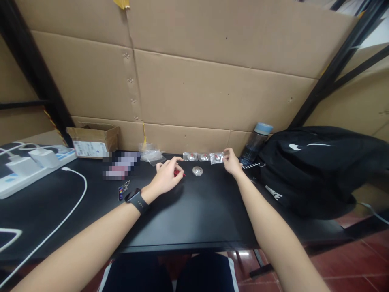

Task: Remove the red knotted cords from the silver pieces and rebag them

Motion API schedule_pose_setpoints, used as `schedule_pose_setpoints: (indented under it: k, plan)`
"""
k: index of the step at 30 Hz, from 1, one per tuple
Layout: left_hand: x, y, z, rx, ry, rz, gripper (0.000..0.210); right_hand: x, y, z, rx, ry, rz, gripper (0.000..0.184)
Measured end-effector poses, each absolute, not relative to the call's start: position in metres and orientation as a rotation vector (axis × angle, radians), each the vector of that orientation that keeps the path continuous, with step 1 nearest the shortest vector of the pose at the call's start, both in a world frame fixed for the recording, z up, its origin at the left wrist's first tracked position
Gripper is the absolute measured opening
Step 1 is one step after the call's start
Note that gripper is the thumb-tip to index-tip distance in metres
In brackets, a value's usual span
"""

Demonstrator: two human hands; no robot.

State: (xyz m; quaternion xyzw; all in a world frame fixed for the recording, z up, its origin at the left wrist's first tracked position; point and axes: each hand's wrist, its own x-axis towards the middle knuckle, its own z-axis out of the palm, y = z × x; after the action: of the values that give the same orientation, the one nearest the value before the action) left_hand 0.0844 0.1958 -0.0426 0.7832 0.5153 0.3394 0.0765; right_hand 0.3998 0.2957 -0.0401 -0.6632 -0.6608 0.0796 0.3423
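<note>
Bagged discs (204,157) lie between plastic bags (152,155) and a bottle (254,142)

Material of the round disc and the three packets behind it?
Disc: shiny, silvery, with bright glints; probably metal, though clear plastic over it is possible. Packets: glossy clear film, likely plastic, judging by crinkled glare over silvery contents.

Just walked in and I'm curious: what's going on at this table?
A person's right hand is at the edge of the rightmost packet of three lined up near the cardboard wall. The left hand is at a small red thing; whether it grips it is unclear. A round disc lies between the hands.
</note>
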Motion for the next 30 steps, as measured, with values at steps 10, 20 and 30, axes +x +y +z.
schedule_pose_setpoints:
  k: [10, 20, 30]
  plan:
    - [0.066, 0.209, -0.037, 2.212, 1.745, 1.137, 0.029, 0.392, 0.314, -0.067, -1.879, -1.805, 0.066, 0.013]
    - [0.051, 0.222, -0.055, 2.581, 1.601, 0.801, 0.021, 0.38, 0.298, -0.055, -1.686, -2.072, -0.119, 0.017]
    - [0.064, 0.216, -0.061, 2.746, 1.496, 0.746, 0.019, 0.34, 0.271, -0.049, -1.014, -2.43, 0.422, 0.047]
